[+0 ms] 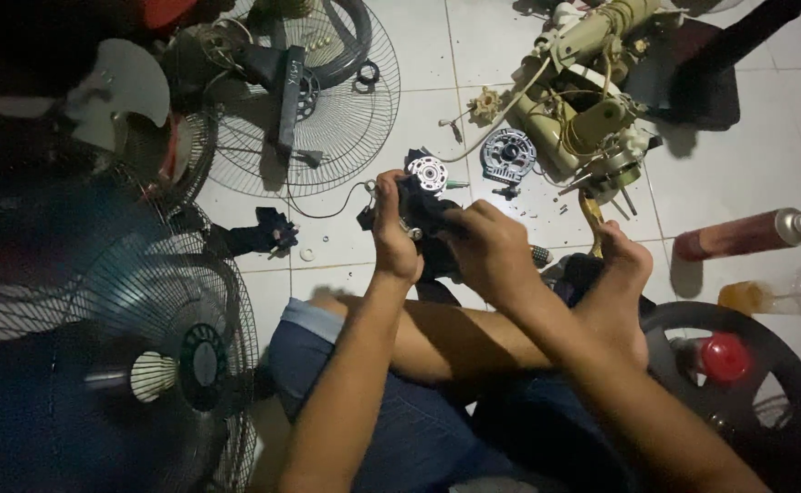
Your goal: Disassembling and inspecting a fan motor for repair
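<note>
Both hands are up over the person's lap, clamped on a black fan motor (423, 215). Left hand (393, 233) is wrapped round its left side, thumb up by the shaft end. Right hand (492, 248) is closed over the right side & bottom, fingers curled. The motor's silver bearing face (430, 173) points away from the person, up toward the floor parts.

Relative to the motor:
- just beyond it on the tile floor (711, 183), a round grey end cover (507, 155), w/ small screws scattered to its right.
- further up-right, a cream fan body (583, 100), opened up, wires hanging out.
- up-left, a wire fan guard (327, 100) lying flat.
- far right, a brown spray can (743, 235) on its side.
- lower left, a whole fan (145, 356) w/ guard on.

Risks, as I judge them:
- Motor is held in mid-air, no support under it. If either grip slips, it drops on the bare foot (624, 265) just right of it, or on hard tile.
- A wire trails off the motor's left side; a twist could snag/pull it.
- Loose screws sit near the foot; easy to kick & lose.
- Light is dim, so small parts are hard to spot.
</note>
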